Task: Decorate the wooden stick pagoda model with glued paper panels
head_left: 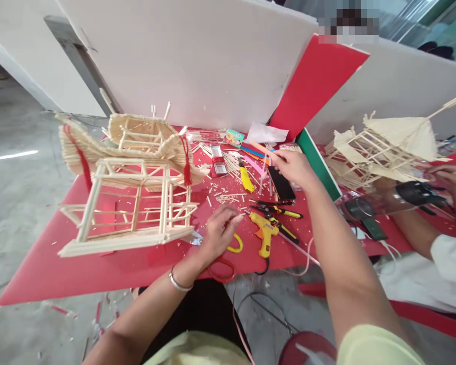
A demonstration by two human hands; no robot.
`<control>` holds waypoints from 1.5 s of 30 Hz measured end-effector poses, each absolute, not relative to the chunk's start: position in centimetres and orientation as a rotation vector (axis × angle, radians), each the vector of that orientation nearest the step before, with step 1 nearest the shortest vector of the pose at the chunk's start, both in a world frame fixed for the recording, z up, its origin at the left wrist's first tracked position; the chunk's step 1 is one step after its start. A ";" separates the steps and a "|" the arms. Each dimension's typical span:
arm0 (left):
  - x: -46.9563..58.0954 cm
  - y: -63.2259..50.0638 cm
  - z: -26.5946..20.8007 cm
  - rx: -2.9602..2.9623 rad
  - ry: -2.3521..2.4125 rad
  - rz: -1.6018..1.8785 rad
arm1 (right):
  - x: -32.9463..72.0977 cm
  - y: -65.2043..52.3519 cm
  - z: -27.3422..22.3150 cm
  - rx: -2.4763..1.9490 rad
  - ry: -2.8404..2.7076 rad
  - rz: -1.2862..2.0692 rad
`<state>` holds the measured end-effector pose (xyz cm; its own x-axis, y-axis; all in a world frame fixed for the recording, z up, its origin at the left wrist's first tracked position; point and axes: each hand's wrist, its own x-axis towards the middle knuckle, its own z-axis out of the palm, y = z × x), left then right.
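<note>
My left hand (220,233) pinches, thumb against finger, what appears to be a thin sliver (243,215) of pale wood, though it is too small to be sure. My right hand (292,166), stretched across the table, grasps a smooth, slender tan stick (261,149) by one end, above a flat black phone (280,183). Just beyond my left fingertips lies a yellow plastic glue gun (265,233). Past it are a yellow-handled cutter (246,179) and brittle-looking wood bits (230,196), strewn over the matte red tabletop (41,268). To my left stands a model house (137,161) built of pale sticks, with open square framing, a ribbed, curving roof (114,148) and red tassels (186,162). Farther back, red cord (219,160) lies on a white-edged rectangular case (216,150); near it, a small turquoise box (234,137) is printed with a colourful picture.
</note>
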<state>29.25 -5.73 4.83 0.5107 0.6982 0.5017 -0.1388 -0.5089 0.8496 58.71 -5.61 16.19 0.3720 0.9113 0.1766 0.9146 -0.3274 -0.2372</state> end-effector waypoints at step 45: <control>5.9 -13.7 2.9 0.805 0.738 0.748 | 24.5 -17.0 5.1 -2.323 -1.605 0.320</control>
<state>5.93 -13.74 2.86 0.5238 0.8041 -0.2812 -0.2913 0.4793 0.8279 24.51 -16.96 5.08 0.3516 0.9361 -0.0134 0.8695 -0.3318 -0.3660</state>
